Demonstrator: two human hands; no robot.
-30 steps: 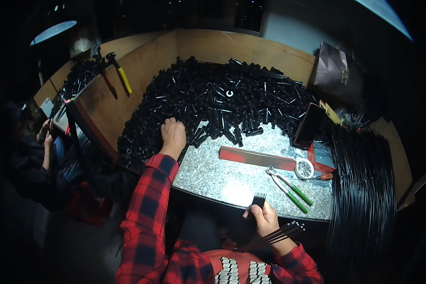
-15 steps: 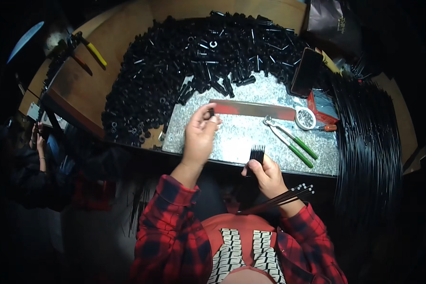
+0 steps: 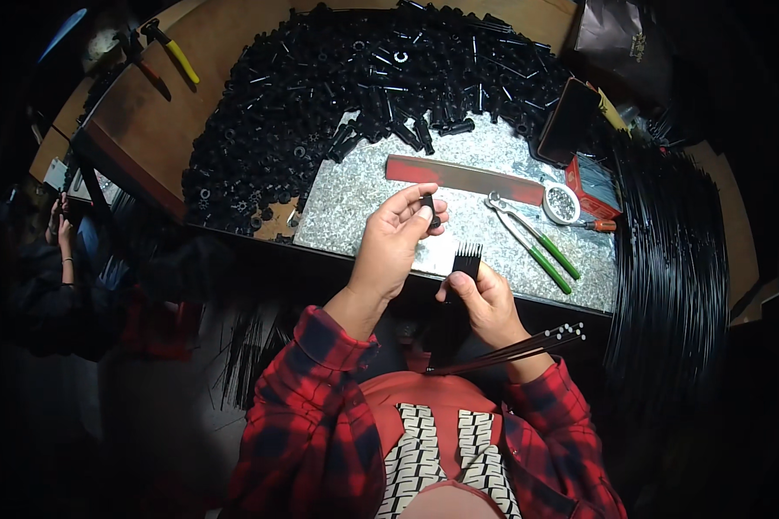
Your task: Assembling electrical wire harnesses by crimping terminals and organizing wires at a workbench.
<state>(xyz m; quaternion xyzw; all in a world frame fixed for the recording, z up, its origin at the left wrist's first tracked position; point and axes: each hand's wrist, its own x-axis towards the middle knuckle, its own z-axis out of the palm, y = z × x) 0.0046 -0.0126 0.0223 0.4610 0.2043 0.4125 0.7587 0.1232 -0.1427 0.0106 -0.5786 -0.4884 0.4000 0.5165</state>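
Observation:
My left hand [image 3: 389, 246] pinches a small black tubular part [image 3: 430, 210] between thumb and fingers, just above the near edge of the worktop. Beside it, slightly nearer to me, my right hand [image 3: 486, 304] is closed on a bundle of thin black cables [image 3: 467, 259]. Their tips stick up side by side in a flat row above my thumb. Other cable ends with pale round caps [image 3: 571, 331] show beside my right wrist; their middle lengths are lost in the dark. The part and the cable tips are apart.
A heap of black tubular parts [image 3: 372, 78] fills the far side of the speckled worktop [image 3: 346, 208]. Nearer lie a red-and-grey metal bar [image 3: 463, 176], green-handled pliers [image 3: 537, 246] and a white cup [image 3: 561, 204]. Long black cables [image 3: 666, 259] hang at right. A phone [image 3: 569, 119] leans nearby.
My left hand has moved right and a little toward me with the black part, closer to the cable tips. My right hand keeps its hold, shifted only slightly.

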